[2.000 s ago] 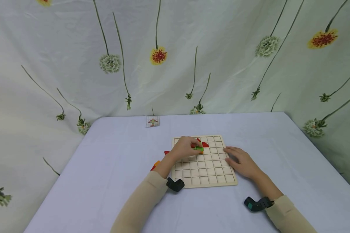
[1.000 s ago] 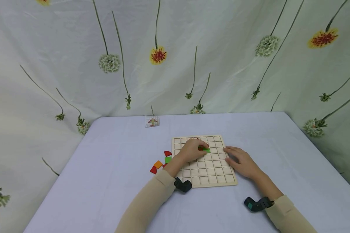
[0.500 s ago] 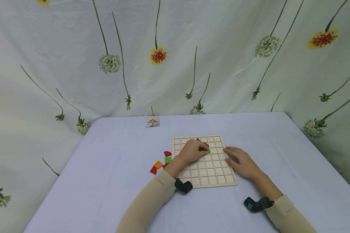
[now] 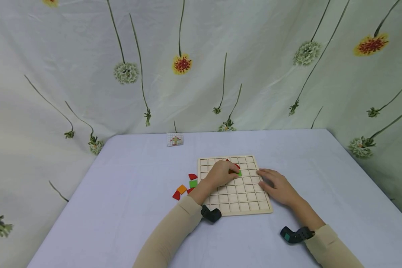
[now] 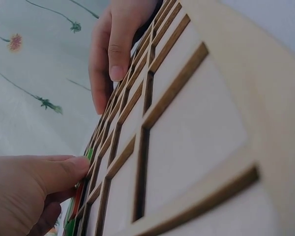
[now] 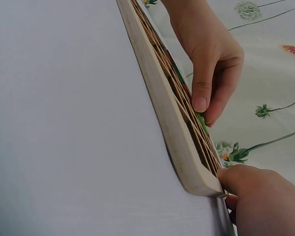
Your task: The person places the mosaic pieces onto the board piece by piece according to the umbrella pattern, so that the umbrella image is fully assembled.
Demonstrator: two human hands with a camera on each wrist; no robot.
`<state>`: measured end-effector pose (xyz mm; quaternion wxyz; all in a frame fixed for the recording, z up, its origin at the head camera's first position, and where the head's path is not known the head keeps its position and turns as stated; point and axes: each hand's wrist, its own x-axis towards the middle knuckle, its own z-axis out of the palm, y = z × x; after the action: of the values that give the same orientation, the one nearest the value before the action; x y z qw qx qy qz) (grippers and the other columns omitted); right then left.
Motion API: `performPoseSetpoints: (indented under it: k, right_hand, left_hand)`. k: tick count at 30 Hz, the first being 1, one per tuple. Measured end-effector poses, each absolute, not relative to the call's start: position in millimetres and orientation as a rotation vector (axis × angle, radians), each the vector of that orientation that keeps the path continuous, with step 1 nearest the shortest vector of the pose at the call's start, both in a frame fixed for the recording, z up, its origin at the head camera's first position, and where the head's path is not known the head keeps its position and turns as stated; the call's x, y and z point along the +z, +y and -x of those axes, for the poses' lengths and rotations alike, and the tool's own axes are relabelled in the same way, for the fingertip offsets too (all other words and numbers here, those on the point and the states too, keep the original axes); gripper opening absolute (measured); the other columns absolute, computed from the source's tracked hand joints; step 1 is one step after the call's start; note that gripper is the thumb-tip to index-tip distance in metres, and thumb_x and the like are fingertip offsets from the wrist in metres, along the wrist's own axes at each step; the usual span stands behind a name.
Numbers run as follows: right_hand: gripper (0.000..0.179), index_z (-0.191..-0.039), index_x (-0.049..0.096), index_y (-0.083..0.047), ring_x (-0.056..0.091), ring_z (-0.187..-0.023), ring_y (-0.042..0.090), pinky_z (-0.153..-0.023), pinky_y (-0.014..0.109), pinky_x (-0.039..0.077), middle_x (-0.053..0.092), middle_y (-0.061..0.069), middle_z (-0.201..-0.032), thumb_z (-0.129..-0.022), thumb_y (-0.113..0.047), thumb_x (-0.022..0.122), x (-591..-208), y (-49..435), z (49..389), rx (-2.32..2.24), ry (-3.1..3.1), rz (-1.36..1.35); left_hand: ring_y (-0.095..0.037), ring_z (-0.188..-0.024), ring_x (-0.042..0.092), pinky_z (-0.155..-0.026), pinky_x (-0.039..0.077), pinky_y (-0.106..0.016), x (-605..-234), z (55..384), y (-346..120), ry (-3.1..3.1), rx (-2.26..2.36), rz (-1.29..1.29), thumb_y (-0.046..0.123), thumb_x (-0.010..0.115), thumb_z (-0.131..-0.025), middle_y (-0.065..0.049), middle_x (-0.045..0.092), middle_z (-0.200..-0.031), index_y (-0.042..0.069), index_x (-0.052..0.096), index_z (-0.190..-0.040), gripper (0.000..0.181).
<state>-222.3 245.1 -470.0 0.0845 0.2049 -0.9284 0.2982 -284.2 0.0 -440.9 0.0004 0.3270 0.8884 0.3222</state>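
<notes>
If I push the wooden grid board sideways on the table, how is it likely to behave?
The wooden grid board is probably stiff: its rim looks thick and straight in the right wrist view. It seems unlikely to tip or roll, since it lies broad and flat on the white table. The right hand at its edge might resist a push toward that side.

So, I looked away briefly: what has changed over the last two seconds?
The left hand has moved right across the board, carrying a green piece along; whether it has let go is unclear. The right hand stays at the board's right edge; board and card haven't moved.
</notes>
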Motion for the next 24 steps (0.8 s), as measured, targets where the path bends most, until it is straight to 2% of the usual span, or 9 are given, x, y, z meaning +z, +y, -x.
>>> performPoseSetpoints:
  k: [12, 19, 24]
  right_hand:
    - [0.044, -0.134, 0.056, 0.001, 0.043, -0.130, 0.043, -0.104, 0.059, 0.032, 0.052, 0.022, -0.137, -0.097, -0.023, 0.059, -470, 244, 222, 0.889, -2.760, -0.605]
    - [0.045, -0.133, 0.056, 0.001, 0.043, -0.129, 0.044, -0.104, 0.059, 0.033, 0.052, 0.023, -0.137, -0.096, -0.024, 0.060, -470, 244, 222, 0.903, -2.754, -0.605]
    - [0.044, -0.132, 0.057, 0.002, 0.044, -0.127, 0.045, -0.101, 0.061, 0.034, 0.053, 0.024, -0.135, -0.096, -0.024, 0.060, -471, 245, 222, 0.884, -2.731, -0.609]
  left_hand:
    - [-0.010, -0.089, 0.061, -0.080, 0.048, -0.026, -436, 279, -13, 2.808, 1.041, -0.987, 0.016, 0.073, -0.088, 0.002, 0.071, -0.098, 0.012, 0.077, -0.099, 0.012]
    - [-0.019, -0.103, 0.063, -0.091, 0.049, -0.035, -432, 276, -34, 2.842, 1.046, -0.955, 0.015, 0.071, -0.090, -0.002, 0.071, -0.105, 0.010, 0.075, -0.106, 0.017]
    - [-0.021, -0.101, 0.064, -0.088, 0.050, -0.037, -434, 278, -52, 2.843, 1.102, -0.904, 0.014, 0.070, -0.091, -0.003, 0.070, -0.106, 0.009, 0.075, -0.107, 0.017]
